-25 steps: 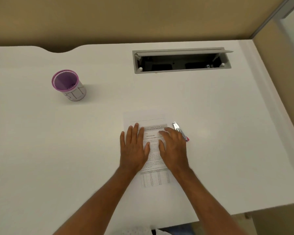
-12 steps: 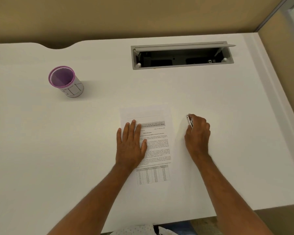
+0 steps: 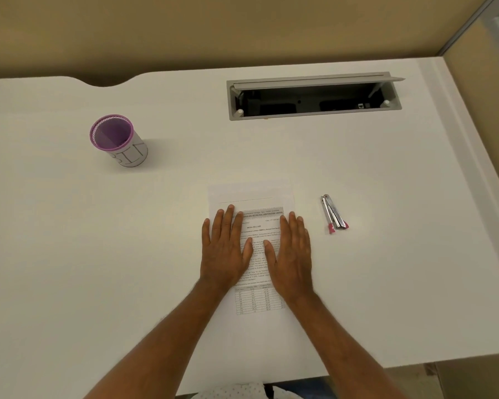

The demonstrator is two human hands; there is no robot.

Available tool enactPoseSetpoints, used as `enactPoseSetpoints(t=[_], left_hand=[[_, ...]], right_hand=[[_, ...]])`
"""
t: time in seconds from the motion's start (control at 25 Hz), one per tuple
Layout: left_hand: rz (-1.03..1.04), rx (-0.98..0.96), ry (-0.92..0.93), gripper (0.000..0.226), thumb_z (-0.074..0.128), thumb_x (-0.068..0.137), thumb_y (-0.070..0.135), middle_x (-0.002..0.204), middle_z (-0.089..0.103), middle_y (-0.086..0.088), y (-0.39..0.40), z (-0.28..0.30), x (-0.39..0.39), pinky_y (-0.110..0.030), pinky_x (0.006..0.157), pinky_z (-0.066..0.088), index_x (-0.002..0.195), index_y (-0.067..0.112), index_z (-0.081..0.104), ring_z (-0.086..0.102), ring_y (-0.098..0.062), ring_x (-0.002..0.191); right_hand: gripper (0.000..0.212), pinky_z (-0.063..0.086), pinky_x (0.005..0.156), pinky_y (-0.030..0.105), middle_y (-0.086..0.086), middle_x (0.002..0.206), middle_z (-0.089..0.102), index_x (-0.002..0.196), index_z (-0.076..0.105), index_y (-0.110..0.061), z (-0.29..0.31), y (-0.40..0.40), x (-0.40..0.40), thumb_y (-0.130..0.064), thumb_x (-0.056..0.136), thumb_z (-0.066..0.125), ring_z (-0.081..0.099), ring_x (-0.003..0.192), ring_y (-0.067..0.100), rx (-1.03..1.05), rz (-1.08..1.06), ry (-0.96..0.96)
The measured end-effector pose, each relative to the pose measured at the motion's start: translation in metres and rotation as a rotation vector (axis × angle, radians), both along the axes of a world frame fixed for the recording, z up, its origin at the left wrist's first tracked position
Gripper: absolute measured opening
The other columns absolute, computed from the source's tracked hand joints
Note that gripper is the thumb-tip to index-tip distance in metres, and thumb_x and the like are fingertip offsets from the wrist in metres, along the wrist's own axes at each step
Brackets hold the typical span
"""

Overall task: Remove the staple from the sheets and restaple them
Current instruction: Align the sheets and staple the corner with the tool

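Looking down through the head camera, I see both hands lying flat, palms down, on the printed sheets (image 3: 252, 223) in the middle of the white desk (image 3: 69, 254). My left hand (image 3: 225, 249) covers the left side of the page with its fingers spread and straight, gripping nothing, only pressing on the paper. My right hand (image 3: 293, 254) rests the same way on the right side, fingers extended and close together, its outer edge reaching just past the page's right margin; it too has nothing in its grasp. Between the two thumbs a strip of printed text shows, and a table of figures shows below the wrists at the near end of the sheets. The top edge of the page lies bare beyond the fingertips; I cannot make out any staple at this size. To the right of the sheets, apart from the right hand, the small metal stapler (image 3: 334, 216) with pink ends lies on the desk, untouched. Far off to the left stands a purple-rimmed cup (image 3: 118, 144), upright, with "BIN" written on its side. At the back of the desk a grey cable tray (image 3: 314, 96) sits with its lid open.
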State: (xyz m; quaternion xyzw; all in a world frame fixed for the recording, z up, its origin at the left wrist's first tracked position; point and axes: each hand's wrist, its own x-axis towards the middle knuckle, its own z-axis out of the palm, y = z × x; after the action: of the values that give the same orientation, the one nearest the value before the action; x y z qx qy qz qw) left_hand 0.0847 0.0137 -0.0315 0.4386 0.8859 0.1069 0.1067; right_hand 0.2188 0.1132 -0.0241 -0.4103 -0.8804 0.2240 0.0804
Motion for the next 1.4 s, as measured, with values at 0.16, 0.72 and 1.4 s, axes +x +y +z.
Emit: enactPoseSetpoints(t=[0.16,0.72,1.4], left_hand=[[0.026,0.066,-0.082,0.067,0.044,0.1,0.044,0.171,0.023,-0.011,0.002,0.005,-0.001,-0.055,0.128,0.014,0.159,0.013,0.034,0.02,-0.031,0.158],[0.996,0.491,-1.011,0.071,0.066,0.092,0.022,0.151,0.052,0.001,0.039,0.067,-0.058,-0.02,0.075,0.045,0.155,0.017,0.034,0.059,-0.009,0.099],[0.82,0.453,-1.334,0.032,0.081,0.087,0.023,0.096,0.083,-0.007,0.028,0.07,-0.042,-0.032,0.059,0.063,0.116,0.015,0.071,0.081,-0.023,0.078]], right_hand=[[0.066,0.018,0.128,0.049,0.013,0.171,0.016,0.161,0.024,-0.008,-0.007,-0.003,0.001,-0.042,0.106,0.038,0.01,0.159,0.03,0.077,0.018,-0.096],[0.066,0.018,0.128,0.049,0.01,0.172,0.015,0.161,0.024,-0.01,-0.011,-0.002,0.001,-0.043,0.106,0.039,0.006,0.16,0.028,0.083,0.0,-0.064],[0.065,0.018,0.128,0.049,0.011,0.171,0.017,0.16,0.027,-0.009,-0.015,-0.002,0.001,-0.042,0.106,0.039,0.008,0.16,0.027,0.101,0.0,-0.027]])
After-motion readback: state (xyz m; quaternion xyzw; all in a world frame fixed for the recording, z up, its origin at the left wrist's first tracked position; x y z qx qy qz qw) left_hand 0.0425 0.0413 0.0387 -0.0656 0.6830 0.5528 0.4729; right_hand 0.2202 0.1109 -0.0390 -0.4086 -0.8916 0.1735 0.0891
